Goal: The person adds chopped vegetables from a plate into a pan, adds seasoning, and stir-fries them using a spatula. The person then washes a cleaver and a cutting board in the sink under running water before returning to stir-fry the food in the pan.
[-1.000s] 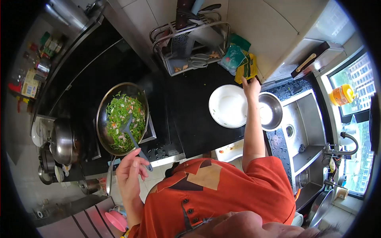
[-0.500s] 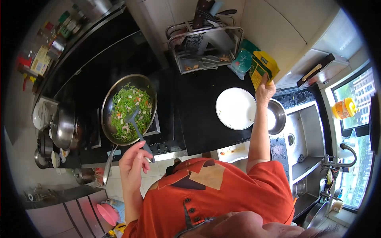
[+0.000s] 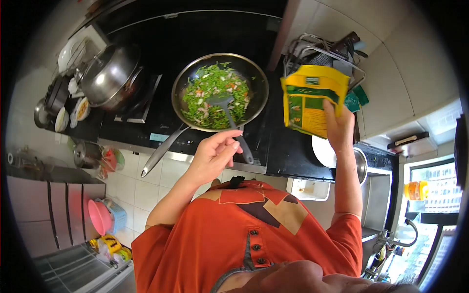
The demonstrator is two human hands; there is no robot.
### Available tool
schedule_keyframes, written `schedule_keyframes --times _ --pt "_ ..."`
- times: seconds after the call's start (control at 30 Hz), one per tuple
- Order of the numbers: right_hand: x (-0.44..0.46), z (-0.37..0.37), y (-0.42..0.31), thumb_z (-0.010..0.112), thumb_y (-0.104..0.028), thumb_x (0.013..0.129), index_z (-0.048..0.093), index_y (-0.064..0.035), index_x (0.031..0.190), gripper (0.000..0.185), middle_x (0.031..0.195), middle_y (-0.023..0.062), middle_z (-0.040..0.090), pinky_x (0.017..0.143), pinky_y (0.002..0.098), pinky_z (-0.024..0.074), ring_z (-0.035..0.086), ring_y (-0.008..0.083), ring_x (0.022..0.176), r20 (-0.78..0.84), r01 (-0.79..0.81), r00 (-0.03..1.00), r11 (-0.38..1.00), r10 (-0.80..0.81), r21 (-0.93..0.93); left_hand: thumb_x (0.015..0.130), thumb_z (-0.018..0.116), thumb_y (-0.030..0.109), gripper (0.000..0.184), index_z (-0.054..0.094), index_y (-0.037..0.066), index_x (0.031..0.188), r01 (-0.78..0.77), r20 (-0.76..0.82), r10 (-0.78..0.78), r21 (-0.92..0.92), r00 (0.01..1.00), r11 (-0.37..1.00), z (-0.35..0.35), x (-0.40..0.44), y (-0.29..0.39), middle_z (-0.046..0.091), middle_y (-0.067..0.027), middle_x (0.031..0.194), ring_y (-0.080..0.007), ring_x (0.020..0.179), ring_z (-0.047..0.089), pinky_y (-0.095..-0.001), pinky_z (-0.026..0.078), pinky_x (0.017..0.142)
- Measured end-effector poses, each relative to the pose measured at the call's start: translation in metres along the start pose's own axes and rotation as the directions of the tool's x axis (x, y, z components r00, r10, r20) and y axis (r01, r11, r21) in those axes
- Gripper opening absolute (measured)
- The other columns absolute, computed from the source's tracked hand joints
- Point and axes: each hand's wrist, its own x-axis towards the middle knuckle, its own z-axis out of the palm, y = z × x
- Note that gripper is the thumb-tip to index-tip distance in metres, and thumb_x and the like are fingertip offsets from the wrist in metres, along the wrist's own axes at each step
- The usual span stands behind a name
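My right hand (image 3: 339, 124) grips a yellow and green packet (image 3: 311, 102) by its lower right edge, holding it up right of the pan. A frying pan (image 3: 264, 93) on the stove holds chopped green vegetables (image 3: 210, 90) with white and orange bits. In it rests a grey spatula (image 3: 222, 101), its handle leaning over the near rim. My left hand (image 3: 217, 154) is beside that handle, fingers loosely curled and apart, overlapping it in view without a visible grip. The pan's long handle (image 3: 163, 154) points toward the lower left.
A lidded steel pot (image 3: 110, 75) stands left of the pan. Behind the packet is a metal rack (image 3: 305, 46) with knives. A white plate (image 3: 323, 150) and a steel bowl (image 3: 361, 166) sit by the sink, partly hidden by my right arm.
My right hand has lifted the packet from beside the rack and brought it left, closer to the pan. The view has turned toward the stove. My left hand stays by the spatula handle.
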Motion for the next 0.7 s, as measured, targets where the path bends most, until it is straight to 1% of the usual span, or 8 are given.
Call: schedule_keyframes --times 0.07,0.13,0.27,0.37,0.5,0.53,0.6,0.7 --pt "0.010 0.012 -0.033 0.054 -0.015 0.093 0.062 0.0041 0.100 0.022 0.084 0.0226 0.065 0.068 0.0360 0.0481 0.062 0.0347 0.073 0.067 0.056 0.996 0.998 -0.055 -0.013 0.096 0.050 0.011 0.029 0.057 0.004 0.124 -0.007 -0.016 0.007 -0.050 1.000 0.999 -0.014 -0.005 -0.003 0.065 -0.0062 0.088 -0.0050 0.059 0.053 -0.0182 0.042 0.049" --pt "0.023 0.023 -0.056 0.055 -0.016 0.093 0.062 0.0042 0.099 0.022 0.082 0.0226 0.065 0.067 0.0365 0.0478 0.063 0.0344 0.072 -0.025 0.044 0.999 0.998 -0.042 0.047 0.096 0.051 0.011 0.030 0.056 0.005 0.124 0.045 -0.005 -0.046 -0.058 0.999 0.997 -0.027 -0.009 -0.004 0.065 -0.0063 0.089 -0.0054 0.060 0.054 -0.0187 0.043 0.049" --pt "0.049 0.059 -0.052 0.055 -0.018 0.093 0.062 0.0043 0.097 0.023 0.078 0.0231 0.063 0.065 0.0369 0.0471 0.062 0.0308 0.067 0.113 0.176 0.979 0.984 -0.171 -0.041 0.095 0.055 0.015 0.034 0.053 0.000 0.125 0.078 0.048 -0.071 -0.151 0.996 0.985 -0.047 -0.013 -0.018 0.064 -0.0066 0.089 -0.0065 0.060 0.055 -0.0205 0.045 0.051" --pt "0.064 0.073 -0.075 0.056 -0.018 0.092 0.061 0.0051 0.095 0.024 0.079 0.0255 0.062 0.064 0.0388 0.0472 0.061 0.0396 0.072 0.069 0.180 0.981 0.984 -0.179 -0.010 0.096 0.052 0.015 0.030 0.055 0.005 0.125 0.059 0.048 -0.053 -0.147 0.997 0.987 -0.056 -0.019 -0.026 0.065 -0.0053 0.088 -0.0064 0.060 0.056 -0.0193 0.043 0.048" --pt "0.080 0.095 -0.063 0.056 -0.020 0.092 0.062 0.0037 0.097 0.024 0.081 0.0242 0.063 0.065 0.0391 0.0475 0.063 0.0386 0.074 0.135 0.210 0.973 0.959 -0.186 -0.192 0.096 0.052 0.016 0.031 0.055 0.005 0.125 0.048 0.084 -0.035 -0.158 0.996 0.986 -0.069 -0.020 -0.029 0.065 -0.0058 0.087 -0.0070 0.059 0.056 -0.0201 0.043 0.048" --pt "0.079 0.098 -0.075 0.058 -0.020 0.092 0.062 0.0028 0.097 0.024 0.082 0.0238 0.064 0.065 0.0391 0.0476 0.063 0.0385 0.074 0.063 0.203 0.978 0.978 -0.200 -0.042 0.096 0.052 0.016 0.031 0.054 0.005 0.125 0.045 0.092 -0.032 -0.144 0.995 0.989 -0.071 -0.021 -0.030 0.065 -0.0060 0.087 -0.0072 0.059 0.056 -0.0204 0.043 0.048" --pt "0.080 0.103 -0.078 0.057 -0.020 0.092 0.063 0.0019 0.098 0.023 0.083 0.0233 0.064 0.066 0.0386 0.0479 0.063 0.0378 0.074 0.177 0.166 0.974 0.978 -0.143 -0.123 0.095 0.054 0.015 0.032 0.054 0.001 0.124 0.055 0.091 -0.041 -0.156 0.995 0.986 -0.076 -0.021 -0.029 0.064 -0.0070 0.084 -0.0067 0.059 0.055 -0.0213 0.046 0.051" --pt "0.086 0.108 -0.070 0.057 -0.019 0.092 0.063 0.0016 0.099 0.022 0.083 0.0228 0.065 0.067 0.0380 0.0481 0.063 0.0373 0.074 0.148 0.191 0.973 0.976 -0.175 -0.103 0.094 0.057 0.015 0.034 0.053 -0.003 0.122 0.056 0.095 -0.041 -0.167 0.995 0.984 -0.080 -0.021 -0.030 0.064 -0.0080 0.082 -0.0063 0.058 0.054 -0.0227 0.049 0.053"
